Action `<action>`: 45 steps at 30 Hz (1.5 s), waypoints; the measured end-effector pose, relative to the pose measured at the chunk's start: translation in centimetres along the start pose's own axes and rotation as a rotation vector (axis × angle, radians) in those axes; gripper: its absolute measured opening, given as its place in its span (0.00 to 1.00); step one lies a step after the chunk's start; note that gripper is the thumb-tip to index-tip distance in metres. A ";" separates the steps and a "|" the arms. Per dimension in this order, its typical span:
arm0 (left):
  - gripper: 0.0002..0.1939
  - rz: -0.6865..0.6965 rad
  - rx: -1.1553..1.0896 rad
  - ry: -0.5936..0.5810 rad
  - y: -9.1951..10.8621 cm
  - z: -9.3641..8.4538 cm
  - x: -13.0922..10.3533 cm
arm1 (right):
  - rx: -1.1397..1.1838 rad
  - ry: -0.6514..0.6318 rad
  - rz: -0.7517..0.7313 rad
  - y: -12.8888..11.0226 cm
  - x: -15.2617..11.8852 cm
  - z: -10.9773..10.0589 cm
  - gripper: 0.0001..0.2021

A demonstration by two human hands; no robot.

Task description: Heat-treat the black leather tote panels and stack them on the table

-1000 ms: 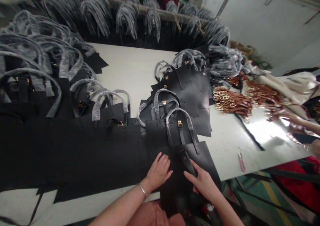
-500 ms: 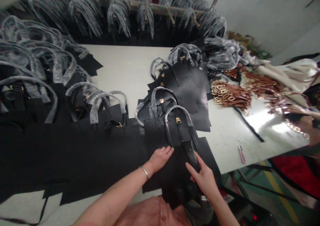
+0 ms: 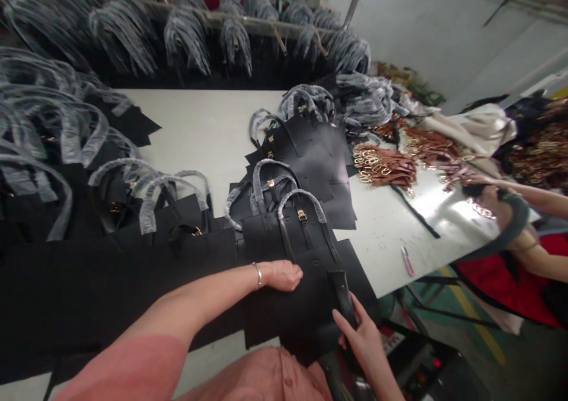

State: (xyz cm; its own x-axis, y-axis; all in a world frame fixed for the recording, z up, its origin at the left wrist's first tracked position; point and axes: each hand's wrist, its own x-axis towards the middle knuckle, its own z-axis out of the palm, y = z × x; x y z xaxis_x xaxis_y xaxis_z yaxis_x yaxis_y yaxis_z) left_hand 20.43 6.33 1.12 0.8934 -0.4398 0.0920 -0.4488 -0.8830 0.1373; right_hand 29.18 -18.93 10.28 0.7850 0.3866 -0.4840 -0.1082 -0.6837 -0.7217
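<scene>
A black leather bag panel [image 3: 306, 309] lies in front of me on overlapping panels, with a small slot near its upper edge. My left hand [image 3: 284, 275] rests on it with the fingers curled in; whatever they pinch, if anything, is hidden. Between the thumb and fingers of my right hand [image 3: 361, 330] is a black leather strap [image 3: 341, 291], its broad end upward over the panel's right part. Just beyond lies another panel with a plastic-wrapped handle [image 3: 304, 195] and a gold buckle [image 3: 302, 214].
Black panels with wrapped handles [image 3: 57, 117] cover the left side of the white table [image 3: 190, 117]. Brown straps with gold rings [image 3: 386, 167] and pink-handled snips [image 3: 407, 262] lie right. A co-worker's hands [image 3: 497, 209] hold a dark strap there. Wrapped handles hang from a rail behind.
My left hand has gone from spread fingers to a curled grip on the panel. The strap stays in my right hand, slightly lower. The view has shifted, showing more of the co-worker's arms.
</scene>
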 end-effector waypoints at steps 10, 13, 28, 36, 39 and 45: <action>0.10 -0.103 -0.107 0.002 -0.9 -1.0 0.4 | -0.058 -0.098 -0.006 -0.3 -1.1 0.6 0.42; 0.10 -0.243 -0.163 -0.004 -1.0 -1.0 0.4 | -0.080 -0.154 -0.013 -0.6 -1.2 1.0 0.39; 0.23 -0.844 -0.553 0.364 2.3 0.3 -3.1 | -0.159 -0.471 -0.040 -3.2 -0.2 3.4 0.36; 0.21 -0.809 -0.566 0.550 4.5 2.0 -4.0 | -0.090 -0.510 -0.023 -4.6 1.7 5.3 0.32; 0.21 -0.927 -0.447 0.531 4.7 1.7 -3.9 | -0.093 -0.548 0.002 -4.5 1.7 4.7 0.31; 0.14 -1.152 -0.202 0.295 4.8 -1.1 -3.7 | -0.118 -0.565 -0.001 -5.3 2.0 5.3 0.32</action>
State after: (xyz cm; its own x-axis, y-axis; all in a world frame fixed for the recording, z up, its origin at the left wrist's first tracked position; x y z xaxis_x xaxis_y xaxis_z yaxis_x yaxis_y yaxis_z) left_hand 15.00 3.88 2.49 0.7446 0.6668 0.0319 0.5898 -0.6796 0.4362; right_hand 28.06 -11.25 10.56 0.3338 0.6360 -0.6957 -0.0129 -0.7349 -0.6780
